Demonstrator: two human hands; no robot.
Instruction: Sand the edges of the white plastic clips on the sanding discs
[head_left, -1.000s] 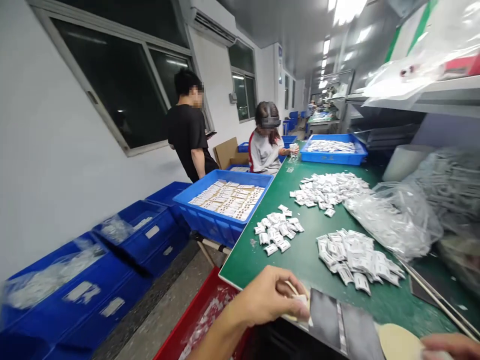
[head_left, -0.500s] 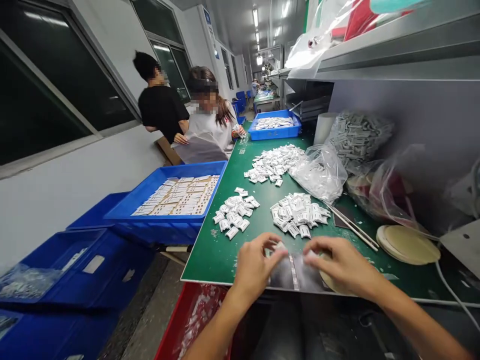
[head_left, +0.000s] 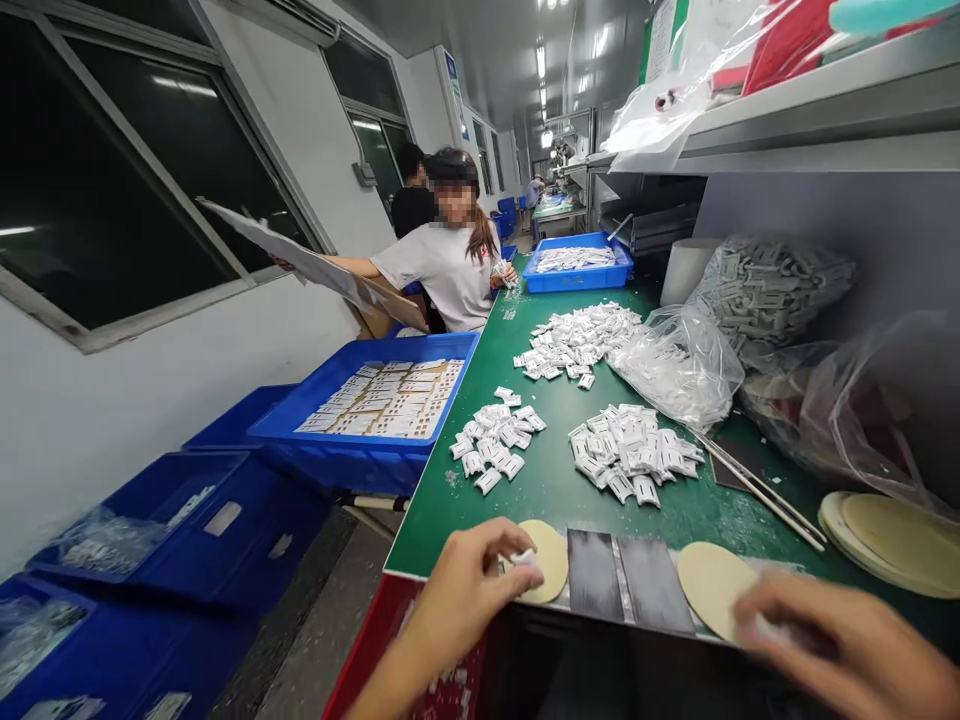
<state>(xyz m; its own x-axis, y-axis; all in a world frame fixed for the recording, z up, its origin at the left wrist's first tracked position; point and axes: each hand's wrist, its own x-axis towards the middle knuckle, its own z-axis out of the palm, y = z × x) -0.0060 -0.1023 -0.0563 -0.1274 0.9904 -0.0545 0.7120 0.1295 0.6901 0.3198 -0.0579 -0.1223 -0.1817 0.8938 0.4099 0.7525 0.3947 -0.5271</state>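
My left hand (head_left: 480, 580) pinches a small white plastic piece (head_left: 525, 558) over the left cream disc (head_left: 546, 562) at the table's front edge. Blurred by motion, my right hand (head_left: 840, 635) is curled at the right cream disc (head_left: 712, 588), with something whitish, too smeared to name, between its fingers. Two dark strips (head_left: 626, 580) lie between the discs. Beyond them are a small pile of white pieces (head_left: 496, 440) at left and a larger pile (head_left: 634, 450) at right.
A person (head_left: 457, 260) beyond the blue tray (head_left: 360, 455) holds up a large sheet (head_left: 300, 260). Farther back are another white heap (head_left: 581, 338) and a blue bin (head_left: 577, 280). Plastic bags (head_left: 675, 365), metal sticks (head_left: 757, 487) and stacked discs (head_left: 892, 540) stand right.
My hands have moved apart, the left one leftward and the right one rightward, uncovering the strips and discs. The person has swung the sheet up and left. The view has shifted.
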